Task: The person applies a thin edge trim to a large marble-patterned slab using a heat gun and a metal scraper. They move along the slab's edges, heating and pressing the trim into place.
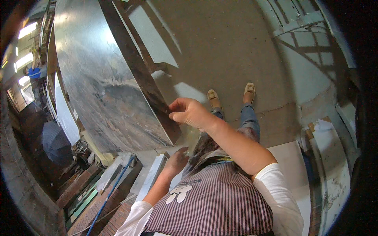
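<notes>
R hand point(189, 113) pinches near corner edge of big metal sheet point(98, 78), thumb and fingertips closed on dark rim. Sheet lies to person's left, long axis running away up-left. L hand point(176, 161) lower, loosely curled by pale bar point(151, 177), grip unclear. No labels legible; blue rod point(112, 192) lower left.

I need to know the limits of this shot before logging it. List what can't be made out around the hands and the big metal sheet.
- Right hand: fingertips on the metal sheet's dark edge; grip underneath hidden by the hand itself, head view.
- Left hand: fingers curled; the right forearm hides what it touches.
- Sheet's top: cut off by the picture's edge.
- Person in blue: too small.
</notes>
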{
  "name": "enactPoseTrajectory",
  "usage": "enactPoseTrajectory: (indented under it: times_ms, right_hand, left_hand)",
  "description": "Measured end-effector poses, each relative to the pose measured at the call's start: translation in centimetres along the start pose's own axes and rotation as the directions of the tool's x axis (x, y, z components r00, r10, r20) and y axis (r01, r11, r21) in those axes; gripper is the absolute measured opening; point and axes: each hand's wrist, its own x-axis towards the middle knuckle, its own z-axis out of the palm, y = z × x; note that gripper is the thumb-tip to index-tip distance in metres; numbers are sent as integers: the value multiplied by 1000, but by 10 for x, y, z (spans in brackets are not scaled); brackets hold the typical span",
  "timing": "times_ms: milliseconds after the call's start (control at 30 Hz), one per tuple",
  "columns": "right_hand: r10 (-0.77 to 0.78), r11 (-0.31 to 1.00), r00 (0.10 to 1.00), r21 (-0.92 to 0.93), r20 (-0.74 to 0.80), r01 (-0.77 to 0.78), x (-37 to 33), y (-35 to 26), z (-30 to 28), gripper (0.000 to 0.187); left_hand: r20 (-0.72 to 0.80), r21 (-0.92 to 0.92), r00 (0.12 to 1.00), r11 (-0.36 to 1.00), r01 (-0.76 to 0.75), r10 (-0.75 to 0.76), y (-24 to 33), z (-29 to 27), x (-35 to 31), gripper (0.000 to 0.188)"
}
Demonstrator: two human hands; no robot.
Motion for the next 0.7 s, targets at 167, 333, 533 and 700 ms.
enactPoseTrajectory:
  times_ms: [167, 333, 533, 700]
  right_hand:
    - [-29, 997, 999, -67, 24, 30, 4, 1, -5, 26]
    - [-35, 987, 999, -155, 26, 38, 6, -8, -3, 26]
    - [-32, 991, 999, -132, 7, 33, 23, -34, 7, 30]
    - [7, 985, 1000, -170, 14, -4, 38, -40, 1, 29]
  left_hand:
    - [15, -14, 999, 999, 30, -30, 27, -6, -5, 47]
    - [-28, 67, 995, 994, -90, 92, 19, -2, 0, 44]
    - [0, 63, 1000, 998, 30, -30, 35, -7, -2, 45]
    - [2, 91, 999, 995, 36, -36, 27, -4, 0, 45]
